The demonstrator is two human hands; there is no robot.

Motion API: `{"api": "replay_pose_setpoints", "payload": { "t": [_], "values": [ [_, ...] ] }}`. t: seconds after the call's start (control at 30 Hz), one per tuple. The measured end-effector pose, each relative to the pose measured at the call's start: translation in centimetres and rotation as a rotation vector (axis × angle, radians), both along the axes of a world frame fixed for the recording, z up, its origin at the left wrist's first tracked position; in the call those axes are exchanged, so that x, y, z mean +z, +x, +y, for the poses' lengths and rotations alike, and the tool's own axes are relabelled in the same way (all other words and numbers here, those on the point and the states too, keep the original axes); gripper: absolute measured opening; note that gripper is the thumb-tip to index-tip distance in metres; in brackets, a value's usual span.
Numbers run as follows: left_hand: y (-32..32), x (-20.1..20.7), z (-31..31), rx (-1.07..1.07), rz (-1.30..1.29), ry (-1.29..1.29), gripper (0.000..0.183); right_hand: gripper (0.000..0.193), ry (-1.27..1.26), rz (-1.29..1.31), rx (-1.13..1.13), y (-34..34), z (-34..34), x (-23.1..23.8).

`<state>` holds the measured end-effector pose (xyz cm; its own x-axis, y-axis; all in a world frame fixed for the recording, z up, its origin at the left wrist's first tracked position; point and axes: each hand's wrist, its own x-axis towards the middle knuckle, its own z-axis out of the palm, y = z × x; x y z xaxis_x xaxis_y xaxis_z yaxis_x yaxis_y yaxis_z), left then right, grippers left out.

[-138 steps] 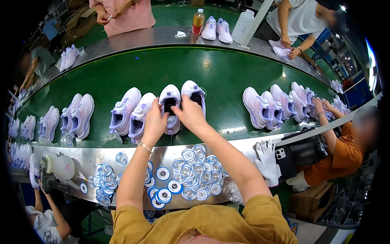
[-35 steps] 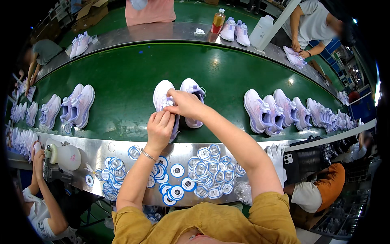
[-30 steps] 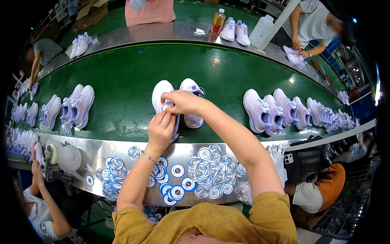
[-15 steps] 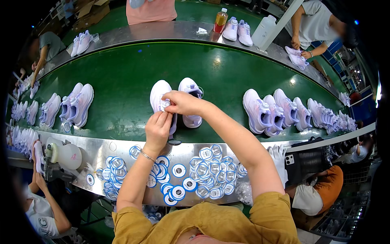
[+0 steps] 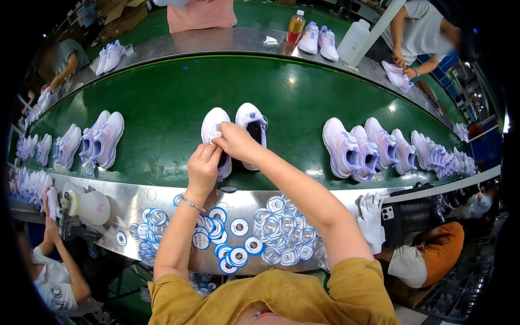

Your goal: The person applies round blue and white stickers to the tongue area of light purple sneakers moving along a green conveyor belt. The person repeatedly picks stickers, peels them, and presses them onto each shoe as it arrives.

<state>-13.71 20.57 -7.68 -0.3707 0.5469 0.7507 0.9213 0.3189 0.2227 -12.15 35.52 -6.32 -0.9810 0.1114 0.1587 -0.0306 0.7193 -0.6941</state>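
Observation:
A white and lilac sneaker [image 5: 214, 120] stands on the green belt with its toe pointing away from me. My right hand [image 5: 236, 142] reaches across and pinches at a small white round fitting [image 5: 216, 135] on the front of its tongue. Close beside it, my left hand [image 5: 202, 169] has its fingertips pressed together against the same spot. What sits between the left fingertips is too small to make out. Just to the right stands the matching sneaker [image 5: 249, 115], partly hidden behind my right hand and forearm.
Round blue-edged tags [image 5: 285, 230] lie in piles on the metal ledge [image 5: 189, 265] before me. Rows of sneakers [image 5: 103, 140] line the belt [image 5: 162, 86] on both sides. A white glove [image 5: 370, 219] and a phone [image 5: 388, 213] lie at right. Co-workers sit on either side.
Both hands have shifted slightly left and toward me, staying on the sneaker's tongue. The right fingers now cover more of the fitting, and the right sneaker has moved a little left.

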Motion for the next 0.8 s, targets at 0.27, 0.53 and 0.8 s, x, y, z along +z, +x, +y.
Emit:
{"api": "replay_pose_setpoints", "payload": {
  "t": [0.27, 0.53, 0.8],
  "values": [
    [-2.0, 0.7, -1.0, -0.03, -0.199, 0.073, 0.017, 0.029, 0.178, 0.274, -0.059, 3.6, -0.3, 3.9],
    [-3.7, 0.3, 0.8, 0.32, -0.709, -0.002, 0.034, 0.047, 0.062, -0.028, -0.417, 8.3, 3.9, 1.5],
    [-6.6, 0.2, -0.2, 0.042, -0.822, -0.065, 0.03, 0.057, -0.085, -0.048, -0.348, 6.2, 5.4, -3.1]
  ]
}}
